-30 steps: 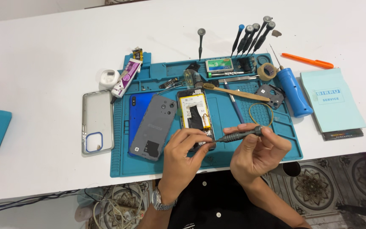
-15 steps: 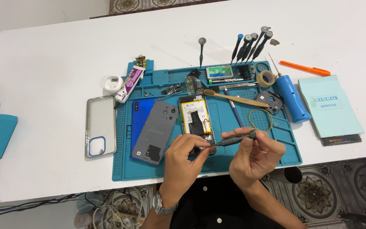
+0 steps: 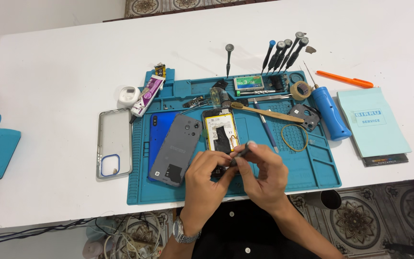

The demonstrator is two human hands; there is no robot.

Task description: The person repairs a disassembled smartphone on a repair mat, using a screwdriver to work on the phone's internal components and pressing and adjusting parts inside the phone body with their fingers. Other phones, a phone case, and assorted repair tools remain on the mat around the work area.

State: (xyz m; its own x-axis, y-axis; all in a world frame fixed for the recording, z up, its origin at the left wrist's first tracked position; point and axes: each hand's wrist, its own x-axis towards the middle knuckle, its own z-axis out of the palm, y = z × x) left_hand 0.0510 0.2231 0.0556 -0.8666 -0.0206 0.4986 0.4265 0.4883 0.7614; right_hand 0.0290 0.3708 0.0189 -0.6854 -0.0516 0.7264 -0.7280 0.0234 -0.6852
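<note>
We see a bright, evenly lit scene; soft light from above leaves only faint, short shadows beside the left hand and right hand. The white table beyond them nears overexposure without harsh glare. Focus stays sharp; edges bow slightly.

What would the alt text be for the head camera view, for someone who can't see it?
Two bare hands, left hand and right hand, hold a small dark screwdriver over an opened phone on a blue repair mat. A grey back cover, clear case and more screwdrivers lie around on the white table.
</note>
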